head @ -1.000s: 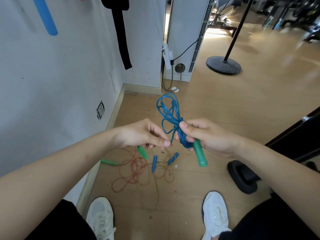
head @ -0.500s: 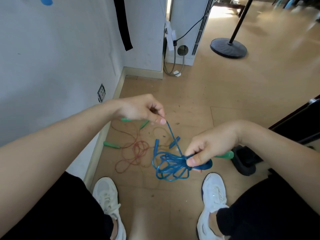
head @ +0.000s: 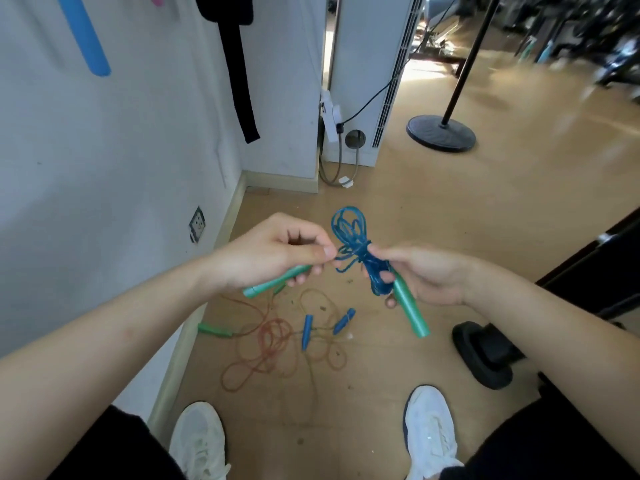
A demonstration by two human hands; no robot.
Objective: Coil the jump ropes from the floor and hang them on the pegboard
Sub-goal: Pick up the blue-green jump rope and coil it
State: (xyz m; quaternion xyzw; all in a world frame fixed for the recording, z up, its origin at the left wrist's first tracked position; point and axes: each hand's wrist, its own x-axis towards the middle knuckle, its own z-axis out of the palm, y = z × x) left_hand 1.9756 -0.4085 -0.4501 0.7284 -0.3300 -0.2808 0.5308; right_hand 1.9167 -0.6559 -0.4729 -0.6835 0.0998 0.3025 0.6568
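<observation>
The translucent blue plastic jump rope (head: pixel 349 237) is up off the wooden floor (head: pixel 450 216), bunched into a loose coil between the two hands. The right hand (head: pixel 429 275) has its grip closed round the waist of the coil and one green plastic handle (head: pixel 410 313), which juts downward. The left hand (head: pixel 273 251) pinches a strand beside the coil between thumb and forefinger, and its lower fingers hold the second green handle (head: pixel 273 283).

The binding looks slack, with loops fanning unevenly above the right thumb. This cord appears stiff and springy, so if the left pinch slips before the turn is drawn tight, the coil will likely spring open. A bundle this loose may also shed loops once it hangs.

Near the floor's wall edge, a thin red cord with green handles (head: pixel 273 341) and a pale yellow cord with blue handles (head: pixel 307 329) lie crossed. Lifting one probably drags the other, and both lie just ahead of the white shoes (head: pixel 199 441), where a step could snag them.
</observation>
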